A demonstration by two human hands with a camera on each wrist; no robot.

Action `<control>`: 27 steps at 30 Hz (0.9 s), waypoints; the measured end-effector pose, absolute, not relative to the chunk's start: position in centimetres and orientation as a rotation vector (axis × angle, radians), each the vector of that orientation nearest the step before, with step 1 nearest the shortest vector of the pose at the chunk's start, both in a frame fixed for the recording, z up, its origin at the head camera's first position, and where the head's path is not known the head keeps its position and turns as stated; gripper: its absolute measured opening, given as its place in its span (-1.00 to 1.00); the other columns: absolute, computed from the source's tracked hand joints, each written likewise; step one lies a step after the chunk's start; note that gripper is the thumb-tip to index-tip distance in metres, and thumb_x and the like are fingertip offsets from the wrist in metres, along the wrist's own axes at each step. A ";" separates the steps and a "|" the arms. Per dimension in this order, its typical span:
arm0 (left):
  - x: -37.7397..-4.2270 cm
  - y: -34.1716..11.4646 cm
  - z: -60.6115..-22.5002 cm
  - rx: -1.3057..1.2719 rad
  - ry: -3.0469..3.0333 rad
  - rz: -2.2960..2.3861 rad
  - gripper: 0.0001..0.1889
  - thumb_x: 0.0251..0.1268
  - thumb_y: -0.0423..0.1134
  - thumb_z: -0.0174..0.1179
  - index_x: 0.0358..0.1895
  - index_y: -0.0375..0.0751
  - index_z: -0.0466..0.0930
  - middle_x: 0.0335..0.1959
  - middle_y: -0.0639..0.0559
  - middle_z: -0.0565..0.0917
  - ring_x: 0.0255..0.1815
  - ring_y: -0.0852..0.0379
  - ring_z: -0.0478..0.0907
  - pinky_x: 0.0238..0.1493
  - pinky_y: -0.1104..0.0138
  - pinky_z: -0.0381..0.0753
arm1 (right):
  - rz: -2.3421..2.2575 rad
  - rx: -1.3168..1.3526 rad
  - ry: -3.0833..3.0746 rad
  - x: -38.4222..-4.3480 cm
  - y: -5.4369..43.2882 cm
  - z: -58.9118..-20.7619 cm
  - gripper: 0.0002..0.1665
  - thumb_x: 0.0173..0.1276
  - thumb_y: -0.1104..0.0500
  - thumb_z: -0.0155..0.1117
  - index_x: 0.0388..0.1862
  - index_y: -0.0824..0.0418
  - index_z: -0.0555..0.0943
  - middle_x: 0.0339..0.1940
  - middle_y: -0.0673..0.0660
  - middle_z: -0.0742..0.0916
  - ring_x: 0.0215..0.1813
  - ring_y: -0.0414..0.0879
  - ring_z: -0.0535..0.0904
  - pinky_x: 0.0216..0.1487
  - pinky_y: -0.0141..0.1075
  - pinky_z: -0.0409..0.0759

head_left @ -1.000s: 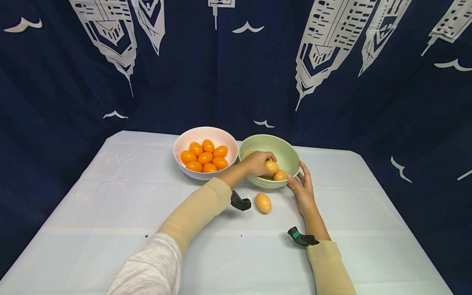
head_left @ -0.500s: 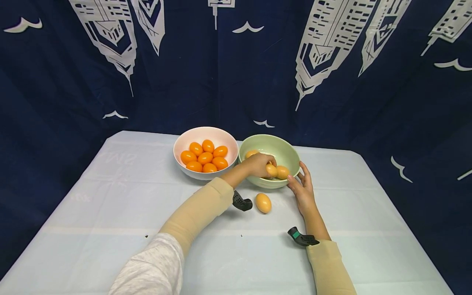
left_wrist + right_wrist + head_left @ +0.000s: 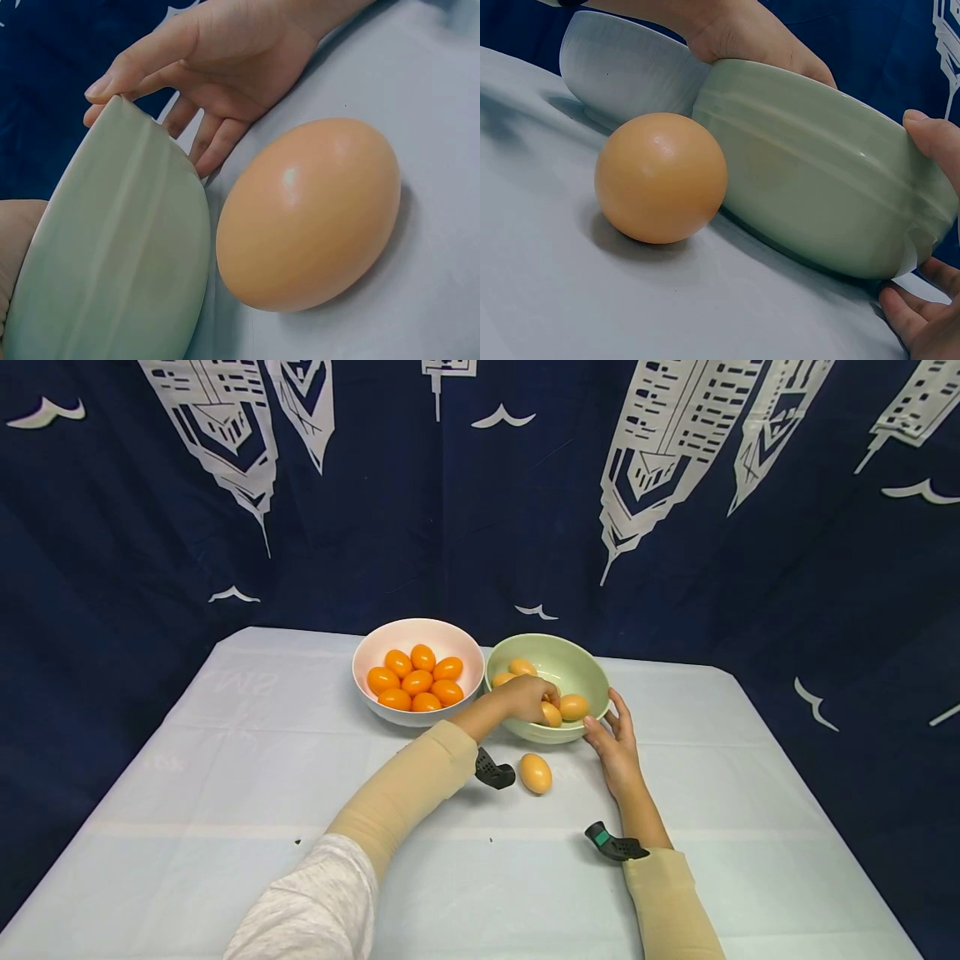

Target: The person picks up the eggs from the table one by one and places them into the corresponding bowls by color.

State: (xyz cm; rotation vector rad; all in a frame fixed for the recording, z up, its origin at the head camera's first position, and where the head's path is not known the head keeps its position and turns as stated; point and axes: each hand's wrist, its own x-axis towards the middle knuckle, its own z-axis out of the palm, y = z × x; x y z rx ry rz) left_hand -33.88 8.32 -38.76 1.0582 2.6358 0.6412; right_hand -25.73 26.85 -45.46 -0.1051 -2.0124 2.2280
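My left hand (image 3: 525,697) reaches down into the green bowl (image 3: 577,664). Its curled fingers touch or lie close to a light-brown egg (image 3: 551,715); whether they pinch it is hidden by the hand. Another egg (image 3: 574,707) lies to the right of it, and more brown eggs (image 3: 522,667) sit at the bowl's far left. My right hand (image 3: 617,743) holds the bowl's right side, thumb at the rim (image 3: 934,142) and other fingers lower on the outside. One brown egg (image 3: 536,774) lies on the table in front of the bowl, large in both wrist views.
A pink-white bowl (image 3: 367,652) with several orange eggs (image 3: 417,682) stands against the green bowl's left side. The white-covered table (image 3: 480,877) ends at the back by a dark blue curtain (image 3: 480,527) with white prints.
My left fingers have lowered slightly, and the egg by them sits lower. More eggs show at the bowl's far left. An egg at the right has shifted a little. My right hand stays put.
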 end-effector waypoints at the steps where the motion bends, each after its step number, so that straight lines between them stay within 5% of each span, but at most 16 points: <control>1: -33.9 8.3 -38.8 1.055 2.637 0.640 -0.77 0.20 -0.19 0.35 -0.08 -0.09 0.67 -0.23 0.11 0.65 -0.18 0.18 0.49 -0.06 0.42 0.44 | 2.227 -0.103 -2.012 -25.7 26.8 -45.5 -0.12 0.45 0.22 0.17 0.60 -0.07 -0.03 0.51 0.28 0.16 0.39 0.12 0.26 0.12 -0.42 0.50; 27: -33.9 8.3 -39.0 1.005 2.679 0.672 -0.70 0.12 -0.18 0.41 -0.05 -0.06 0.65 -0.20 0.10 0.64 -0.15 0.20 0.52 -0.05 0.42 0.46 | 2.212 -0.079 -2.016 -25.6 26.8 -45.4 -0.11 0.43 0.21 0.19 0.59 -0.07 -0.01 0.50 0.30 0.16 0.41 0.16 0.24 0.08 -0.45 0.51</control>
